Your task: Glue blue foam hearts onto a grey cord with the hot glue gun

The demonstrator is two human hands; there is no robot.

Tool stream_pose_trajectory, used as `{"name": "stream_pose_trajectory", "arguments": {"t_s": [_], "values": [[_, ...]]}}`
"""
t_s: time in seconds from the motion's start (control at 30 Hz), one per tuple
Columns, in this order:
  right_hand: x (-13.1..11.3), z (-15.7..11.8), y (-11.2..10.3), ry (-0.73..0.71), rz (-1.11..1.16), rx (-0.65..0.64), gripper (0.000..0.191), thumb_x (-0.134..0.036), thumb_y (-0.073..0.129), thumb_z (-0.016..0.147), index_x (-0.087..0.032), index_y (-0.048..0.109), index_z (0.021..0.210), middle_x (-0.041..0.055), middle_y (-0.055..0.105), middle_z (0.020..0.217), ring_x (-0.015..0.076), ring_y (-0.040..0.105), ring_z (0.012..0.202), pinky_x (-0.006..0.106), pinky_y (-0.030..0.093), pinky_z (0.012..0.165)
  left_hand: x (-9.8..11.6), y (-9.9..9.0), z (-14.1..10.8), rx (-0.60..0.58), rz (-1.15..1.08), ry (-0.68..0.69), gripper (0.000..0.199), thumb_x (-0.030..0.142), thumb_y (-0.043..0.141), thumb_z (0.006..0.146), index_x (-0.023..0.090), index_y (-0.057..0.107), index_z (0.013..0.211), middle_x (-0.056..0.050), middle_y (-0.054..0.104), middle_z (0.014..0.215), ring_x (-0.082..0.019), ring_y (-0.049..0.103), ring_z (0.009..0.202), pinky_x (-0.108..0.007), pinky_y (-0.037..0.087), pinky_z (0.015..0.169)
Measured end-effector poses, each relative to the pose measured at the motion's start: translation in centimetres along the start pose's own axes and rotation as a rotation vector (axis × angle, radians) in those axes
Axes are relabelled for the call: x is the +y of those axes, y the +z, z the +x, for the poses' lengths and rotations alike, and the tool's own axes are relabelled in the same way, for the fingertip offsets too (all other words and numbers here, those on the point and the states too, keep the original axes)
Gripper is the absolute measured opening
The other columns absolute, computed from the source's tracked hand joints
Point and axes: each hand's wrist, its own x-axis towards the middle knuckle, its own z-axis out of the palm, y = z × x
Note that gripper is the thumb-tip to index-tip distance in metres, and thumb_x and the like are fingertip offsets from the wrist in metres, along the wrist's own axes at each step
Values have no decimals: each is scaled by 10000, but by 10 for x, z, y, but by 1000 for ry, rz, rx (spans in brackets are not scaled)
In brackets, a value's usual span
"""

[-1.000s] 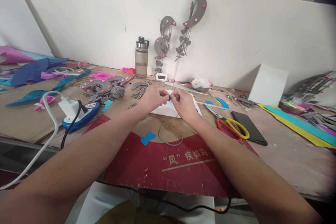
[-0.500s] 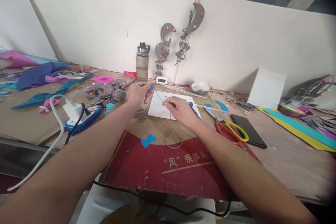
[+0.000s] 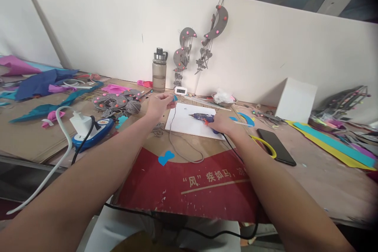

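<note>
My left hand [image 3: 161, 105] pinches a small blue felt piece [image 3: 175, 98] above the far left corner of a white board [image 3: 180, 123]. A grey yarn strand [image 3: 170, 136] hangs from those fingers and loops over the cardboard. My right hand [image 3: 223, 123] is closed around a dark blue hot glue gun [image 3: 203, 116], its nozzle pointing left over the board. The gun's black cord runs back under my right forearm. Blue heart-shaped felt pieces [image 3: 166, 158] lie on the red part of the cardboard [image 3: 218, 201].
Yellow-handled scissors [image 3: 268, 145], partly hidden by my forearm, lie beside a black phone [image 3: 276, 147]. A water bottle [image 3: 159, 71] and small clock [image 3: 180, 91] stand at the back. At left sits a blue power strip [image 3: 94, 134]. Grey moon hangings [image 3: 218, 23] hang on the wall.
My right hand has let go of the yarn, moved right and taken hold of the glue gun. The yarn now hangs slack from my left hand, which stays nearly in place.
</note>
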Motion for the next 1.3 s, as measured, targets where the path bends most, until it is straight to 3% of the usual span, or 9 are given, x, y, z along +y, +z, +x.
{"name": "stream_pose_trajectory", "arguments": {"t_s": [0.23,0.33,0.43,0.53,0.63,0.77,0.97,1.1,1.3], "values": [[10,6,6,200,401,-40,182,-306,719,597,-206,569,574,45,588,525,192,547,516,294,354,484,-4,7,-8,-49,-63,-151,98,137,714,728,100,626,709,-45,673,698,-114,656,631,-296,563,738],[14,8,7,219,482,-68,164,-323,685,631,-200,583,591,53,607,547,193,569,540,292,385,486,-5,8,-9,-54,-83,-163,67,110,684,753,94,631,714,-52,677,697,-113,653,624,-294,563,733],[13,8,7,251,602,-60,188,-370,679,661,-196,618,694,82,661,680,206,611,633,300,441,516,-6,8,-8,-57,-98,-172,60,104,694,749,94,641,722,-55,681,696,-111,650,623,-295,562,739],[7,5,5,267,835,24,207,-290,698,646,-185,603,798,119,667,893,217,622,756,300,494,526,-6,8,-9,-45,-106,-197,65,87,708,737,94,644,729,-53,680,690,-113,652,630,-297,560,754],[-5,2,2,194,994,62,208,-174,640,672,-186,549,859,114,629,1017,183,622,802,277,549,543,-5,8,-10,-24,-118,-216,74,56,702,732,90,636,720,-51,674,678,-115,655,635,-293,557,764],[-22,-5,0,-98,1160,58,256,-132,560,732,-198,492,969,77,622,1070,128,644,739,282,591,597,-4,8,-11,8,-135,-249,73,58,705,724,82,636,729,-69,676,685,-125,653,630,-277,551,708],[-34,-16,-1,-418,1003,141,203,-221,520,810,-203,493,1010,39,641,1010,98,581,604,286,558,564,-1,7,-11,54,-74,-278,85,110,716,716,112,631,705,-11,615,623,-89,593,542,-209,459,521],[-36,-19,0,-442,821,182,211,-241,493,840,-200,509,1047,38,641,950,112,538,585,297,516,563,1,6,-11,59,-36,-267,72,154,702,736,126,642,706,20,570,591,-48,513,486,-183,408,483],[-35,-16,7,-453,708,244,263,-233,491,848,-195,503,1108,78,648,994,181,585,733,363,519,679,0,7,-11,53,14,-238,111,184,747,684,122,656,695,21,574,632,-19,418,431,-175,359,429]]}}
